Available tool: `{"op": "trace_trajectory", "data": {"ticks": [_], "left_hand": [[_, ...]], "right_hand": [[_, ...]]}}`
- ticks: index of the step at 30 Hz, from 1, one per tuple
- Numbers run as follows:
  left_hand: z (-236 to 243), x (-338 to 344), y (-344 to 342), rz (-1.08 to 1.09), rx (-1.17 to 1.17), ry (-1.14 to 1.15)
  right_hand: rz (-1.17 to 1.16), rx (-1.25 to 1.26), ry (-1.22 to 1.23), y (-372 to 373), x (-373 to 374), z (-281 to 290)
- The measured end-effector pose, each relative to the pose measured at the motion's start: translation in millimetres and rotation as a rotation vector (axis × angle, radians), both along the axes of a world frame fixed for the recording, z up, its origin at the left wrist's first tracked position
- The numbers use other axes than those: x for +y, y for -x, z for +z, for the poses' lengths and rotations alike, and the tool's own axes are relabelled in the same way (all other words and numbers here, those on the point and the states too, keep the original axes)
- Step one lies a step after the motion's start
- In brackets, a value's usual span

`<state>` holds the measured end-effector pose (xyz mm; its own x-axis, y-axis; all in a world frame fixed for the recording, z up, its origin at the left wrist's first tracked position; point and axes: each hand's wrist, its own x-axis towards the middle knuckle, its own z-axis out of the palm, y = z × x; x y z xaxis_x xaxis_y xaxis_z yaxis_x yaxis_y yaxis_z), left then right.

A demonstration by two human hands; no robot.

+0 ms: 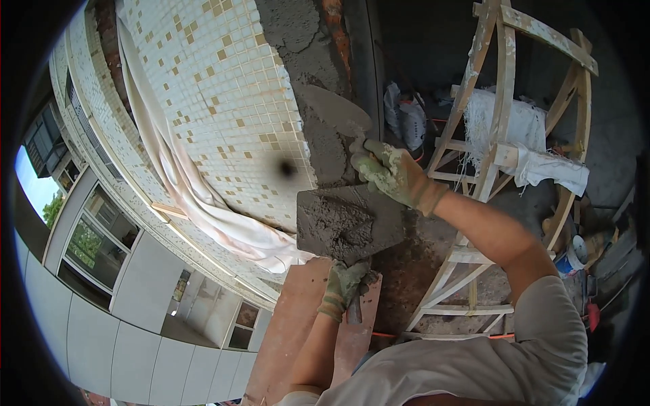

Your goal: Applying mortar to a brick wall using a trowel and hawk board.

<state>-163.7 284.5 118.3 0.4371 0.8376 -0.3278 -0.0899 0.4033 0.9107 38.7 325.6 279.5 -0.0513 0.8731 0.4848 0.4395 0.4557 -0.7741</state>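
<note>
While the left green-gloved hand (344, 283) grasps the flat grey mortar board (388, 220) near, the right green-gloved hand (396, 174) clenches the rounded grey trowel (336, 112) at the far grey wall mortar (290, 26); even pressure seems best.

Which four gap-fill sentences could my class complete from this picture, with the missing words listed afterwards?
1. The board bearing grey mortar is held by the person's ____ hand.
2. The trowel is in the person's ____ hand.
3. The left hand and right hand both wear ____.
4. The ladder-like frame is made of ____.

Missing words: left; right; gloves; wood.
</note>
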Motion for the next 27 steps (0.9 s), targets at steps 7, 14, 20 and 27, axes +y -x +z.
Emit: {"op": "trace_trajectory", "data": {"ticks": [7,14,20,27], "left_hand": [[5,24,-7,-0.062,-0.06,-0.011],[0,26,-22,-0.071,-0.121,0.024],[-8,25,-12,-0.078,-0.159,-0.025],[-11,20,-6,-0.088,-0.09,-0.024]], "right_hand": [[0.052,-0.139,0.448,-59,46,148],[0.281,-0.183,0.85,-77,49,254],[-0.256,-0.921,0.355,3,4,201],[-0.194,-0.523,0.395,-15,17,277]]}}
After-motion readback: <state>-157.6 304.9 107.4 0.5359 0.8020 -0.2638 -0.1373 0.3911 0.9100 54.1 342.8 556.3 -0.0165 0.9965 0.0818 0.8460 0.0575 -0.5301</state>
